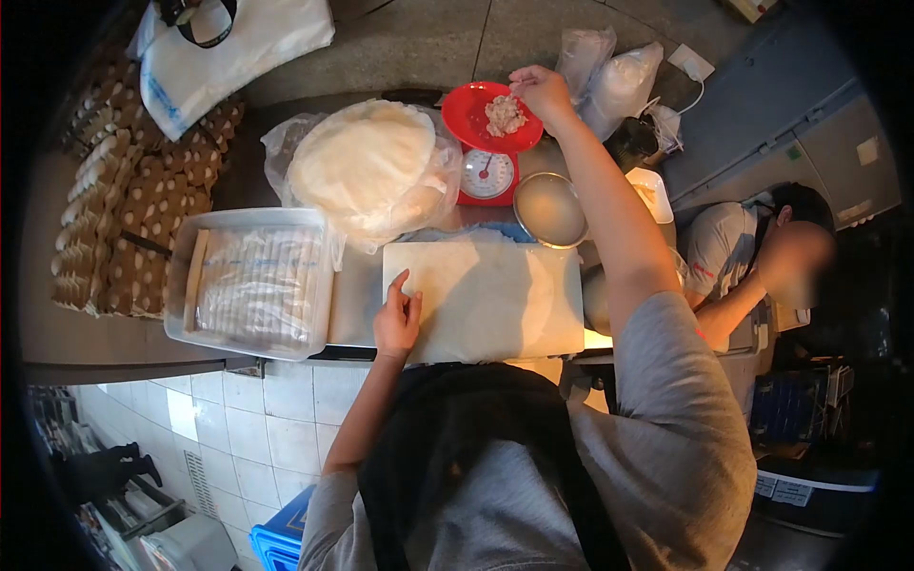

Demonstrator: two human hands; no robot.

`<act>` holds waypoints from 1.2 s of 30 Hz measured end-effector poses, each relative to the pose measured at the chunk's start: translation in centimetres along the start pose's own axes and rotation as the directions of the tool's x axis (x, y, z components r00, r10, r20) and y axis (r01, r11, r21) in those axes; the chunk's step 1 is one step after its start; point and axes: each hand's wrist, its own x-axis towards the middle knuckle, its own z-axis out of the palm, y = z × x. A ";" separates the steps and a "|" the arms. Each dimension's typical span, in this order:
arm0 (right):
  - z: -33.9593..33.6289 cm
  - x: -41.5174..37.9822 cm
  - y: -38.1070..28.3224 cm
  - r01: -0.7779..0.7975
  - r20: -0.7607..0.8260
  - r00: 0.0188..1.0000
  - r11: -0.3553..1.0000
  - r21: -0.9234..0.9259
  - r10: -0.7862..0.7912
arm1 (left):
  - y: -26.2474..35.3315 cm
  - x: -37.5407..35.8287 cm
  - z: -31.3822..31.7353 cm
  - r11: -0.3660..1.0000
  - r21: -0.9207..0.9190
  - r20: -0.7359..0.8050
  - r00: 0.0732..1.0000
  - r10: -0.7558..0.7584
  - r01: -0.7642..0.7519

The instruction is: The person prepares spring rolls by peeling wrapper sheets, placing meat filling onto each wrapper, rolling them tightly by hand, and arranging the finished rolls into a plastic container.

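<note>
My left hand point(397, 322) rests at the left edge of a white cutting board point(486, 295), its index finger stretched out and nothing in it. My right hand point(541, 93) reaches over the upper right rim of a red scale pan point(464, 114). Its fingers are bent together; whatever they may hold is hidden. In the pan lies a small mound of pale pink minced meat point(505, 116). The pan sits on a red kitchen scale point(488, 178) with a white dial. Right of the scale stands a round metal bowl point(550, 209) of cloudy liquid.
A stack of thin round wrappers point(367, 157) lies on plastic left of the scale. Beside the board is a plastic tub point(176, 305) of wrapped rolls. Egg trays point(143, 219) stand far left. At right, a co-worker point(733, 252) bends close. Plastic bags point(619, 90) lie behind.
</note>
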 end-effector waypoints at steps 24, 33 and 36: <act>-0.2 -12.7 -3.8 -0.177 0.543 0.840 0.951 0.254 0.011 | -1.8 -0.1 0.7 0.977 -0.214 -0.025 1.000 -0.016 0.011; 0.8 -31.2 6.4 0.319 0.381 0.874 0.947 0.020 -0.303 | 5.7 2.5 2.4 0.870 -0.145 0.250 0.833 0.494 -0.472; 1.2 -33.0 8.1 0.437 0.301 0.870 0.893 -0.107 -0.390 | 4.1 2.7 5.4 0.845 -0.233 0.338 0.775 0.534 -0.481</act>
